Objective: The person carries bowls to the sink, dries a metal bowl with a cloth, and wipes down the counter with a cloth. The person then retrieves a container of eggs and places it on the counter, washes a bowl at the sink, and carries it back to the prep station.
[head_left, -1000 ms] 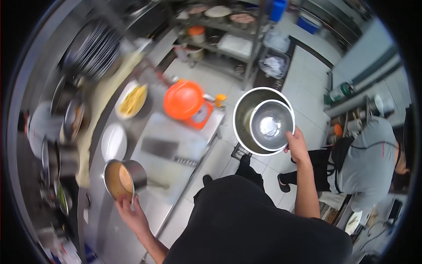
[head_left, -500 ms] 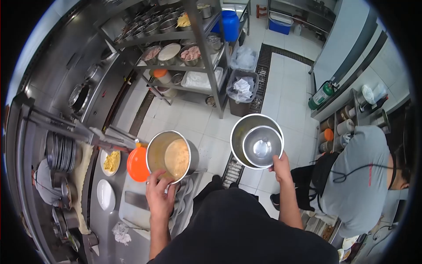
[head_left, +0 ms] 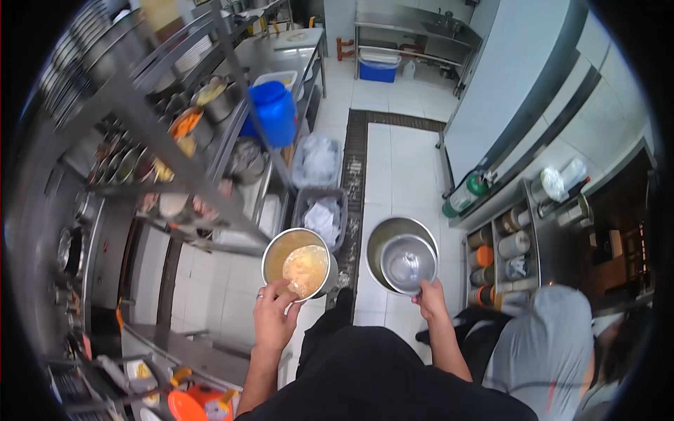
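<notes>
1. Your left hand (head_left: 275, 317) was closed on the near rim of a metal pot (head_left: 274, 254), which tilted its mouth up just ahead of that grip.
2. Orange-yellow food (head_left: 307, 268) lay inside it, beyond your fingertips.
3. Your right hand (head_left: 431, 302) was closed on the near-right rim of a larger pot (head_left: 381, 242); a smaller metal bowl (head_left: 407, 264) sat inside, its edge by your thumb.
4. Beyond your left grip stood a bin (head_left: 302, 203) with white paper (head_left: 322, 220).
5. Between your two grips, lower down, ran a floor grate (head_left: 357, 175).
6. Right of your right grip, a person in a grey shirt (head_left: 546, 344) was near.
</notes>
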### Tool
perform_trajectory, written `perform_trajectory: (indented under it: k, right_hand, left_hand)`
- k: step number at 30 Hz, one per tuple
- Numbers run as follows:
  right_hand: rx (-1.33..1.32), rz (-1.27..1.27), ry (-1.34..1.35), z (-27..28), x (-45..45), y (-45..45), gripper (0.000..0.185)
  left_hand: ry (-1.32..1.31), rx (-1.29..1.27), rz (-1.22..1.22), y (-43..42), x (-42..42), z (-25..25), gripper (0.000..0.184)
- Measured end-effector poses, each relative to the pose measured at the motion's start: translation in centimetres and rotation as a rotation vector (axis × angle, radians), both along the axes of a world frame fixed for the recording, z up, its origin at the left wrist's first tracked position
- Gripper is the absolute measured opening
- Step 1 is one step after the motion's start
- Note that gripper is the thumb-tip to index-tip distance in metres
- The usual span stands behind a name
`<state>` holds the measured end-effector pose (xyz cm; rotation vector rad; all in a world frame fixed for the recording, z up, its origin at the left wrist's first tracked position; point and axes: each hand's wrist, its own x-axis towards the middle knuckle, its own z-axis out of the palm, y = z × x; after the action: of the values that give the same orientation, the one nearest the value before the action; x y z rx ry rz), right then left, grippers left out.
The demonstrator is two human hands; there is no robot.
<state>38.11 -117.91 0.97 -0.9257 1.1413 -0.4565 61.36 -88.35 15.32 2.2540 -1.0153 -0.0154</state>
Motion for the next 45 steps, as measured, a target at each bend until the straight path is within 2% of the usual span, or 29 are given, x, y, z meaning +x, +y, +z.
perform_trajectory:
  k: [3,6,7,13,14,17,24,27,31,36,39,42,45]
  right_hand:
    - [-0.055,-0.088,0.068,-1.3,0.8,-7.4,0.03]
    - [-0.067,-0.283,0.094,-2.1,1.1,-13.7,0.03]
    - [-0.058,-0.353,0.043,-0.1,2.5,-15.2,0.028]
    - [0.038,-0.508,0.008,-4.8,5.6,-30.8,0.027]
    - [0.052,-0.512,0.021,-6.3,6.5,-33.6,0.027]
    - [0.06,-0.493,0.031,-6.0,10.9,-44.2,0.027]
    - [0.025,-0.246,-0.092,-0.8,25.1,-67.1,0.032]
    - [0.015,-0.197,-0.137,3.1,32.7,-75.1,0.033]
    - [0.047,-0.181,-0.21,2.2,40.8,-86.3,0.032]
    - [0.102,-0.313,-0.21,2.5,47.8,-97.8,0.028]
    - [0.137,-0.45,-0.155,2.6,49.1,-104.2,0.021]
    - [0.125,-0.578,-0.243,0.4,49.7,-110.5,0.016]
    - [0.21,-0.718,-0.261,-2.4,50.5,-116.9,0.025]
  left_hand:
    - [-0.027,0.007,-0.074,-8.9,5.9,-0.2,0.015]
    - [-0.036,0.035,-0.188,-18.0,11.4,0.3,0.014]
    - [-0.051,0.035,-0.228,-21.2,13.1,0.6,0.014]
    - [-0.076,0.001,-0.297,-40.0,20.1,0.7,0.016]
    - [-0.088,0.008,-0.285,-42.6,20.9,0.4,0.017]
    - [-0.052,0.024,-0.177,-50.9,22.7,1.2,0.018]
    - [-0.06,0.062,0.011,-65.2,30.5,2.7,0.018]
    - [-0.103,0.023,0.085,-71.2,34.9,1.4,0.018]
    - [-0.044,-0.01,0.171,-81.0,41.9,-1.0,0.018]
    - [-0.036,-0.014,0.064,-96.0,52.8,-1.9,0.017]
    - [-0.032,0.011,-0.068,-106.3,58.2,-1.0,0.017]
    - [-0.106,0.039,-0.219,-117.7,62.9,0.6,0.017]
    - [-0.084,0.046,-0.334,-128.4,66.2,1.6,0.018]
